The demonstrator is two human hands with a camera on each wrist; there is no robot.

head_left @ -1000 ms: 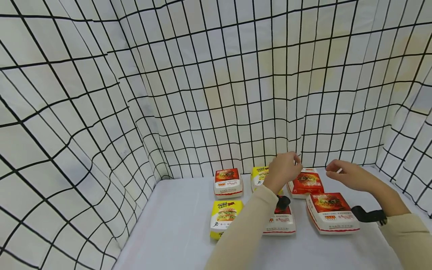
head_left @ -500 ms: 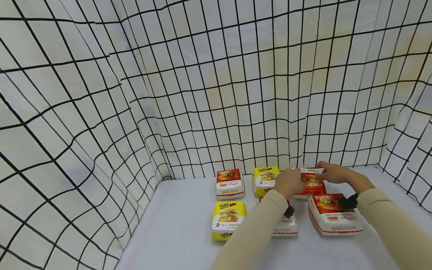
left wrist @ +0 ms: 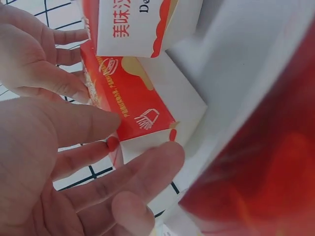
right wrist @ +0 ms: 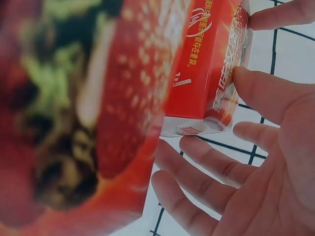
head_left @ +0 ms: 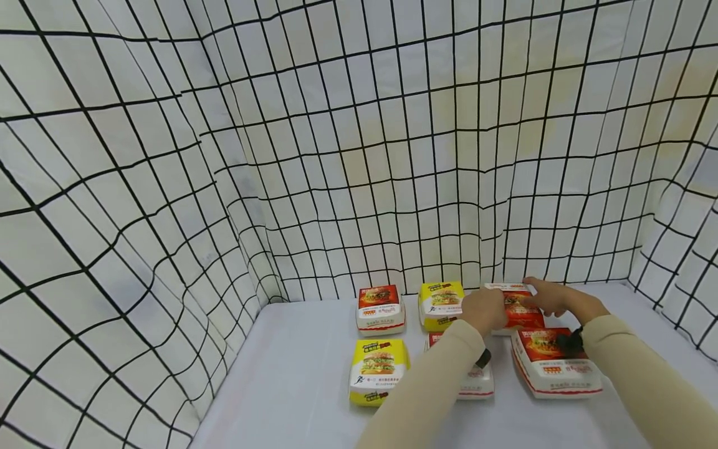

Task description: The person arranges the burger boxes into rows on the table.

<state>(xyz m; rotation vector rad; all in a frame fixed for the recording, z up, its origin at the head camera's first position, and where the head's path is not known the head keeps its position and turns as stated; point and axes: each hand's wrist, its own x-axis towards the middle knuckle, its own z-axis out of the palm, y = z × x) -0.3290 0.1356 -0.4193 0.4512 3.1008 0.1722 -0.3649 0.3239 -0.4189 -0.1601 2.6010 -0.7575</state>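
Note:
A red and white burger box [head_left: 517,307] stands at the right end of the back row in the head view. My left hand [head_left: 485,310] is at its left side and my right hand [head_left: 552,297] at its right. In the left wrist view, the left thumb lies on the red face of the box [left wrist: 140,105], with the fingers along its side. The right wrist view has the right thumb against the box's edge [right wrist: 197,83] and fingers spread beside its white corner. Both hands hold this box; their far fingertips are partly hidden.
A red box [head_left: 555,368] stands just in front of the right hand, and another red box [head_left: 477,383] lies partly under the left forearm. Two yellow boxes [head_left: 379,371] and a red one [head_left: 380,308] stand further left. Black-gridded cloth walls [head_left: 359,156] enclose the white table [head_left: 291,374].
Both hands have come down from above and closed in on the back right box, the right moving left and the left slightly right. The boxes appear to stay in place.

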